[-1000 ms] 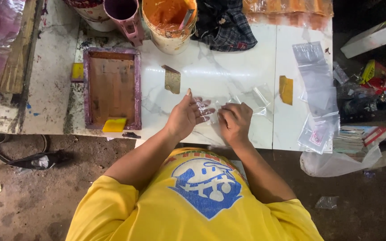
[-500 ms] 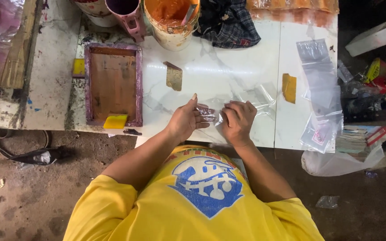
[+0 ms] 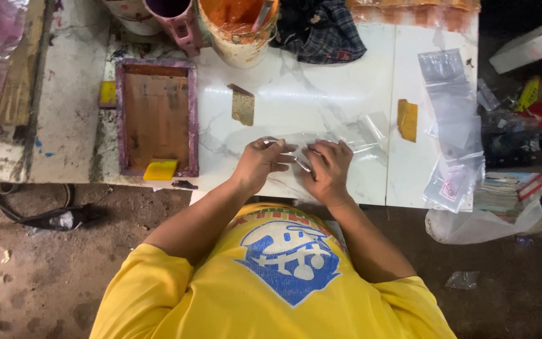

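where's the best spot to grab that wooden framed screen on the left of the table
Take the wooden framed screen by one of its long side rails, coming down from above. It lies flat on the table, so only the raised purple-stained rim gives a grip. The left rail looks freest; the near rail has a yellow block on it and a pink jug crowds the far end.

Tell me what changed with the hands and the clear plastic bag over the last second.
The left hand and right hand shifted only slightly, both resting on the clear plastic bag flat on the white table. The left fingers closed in a little toward the right hand. Nothing was picked up or let go. The wooden frame, orange bucket and bag stack stayed put.
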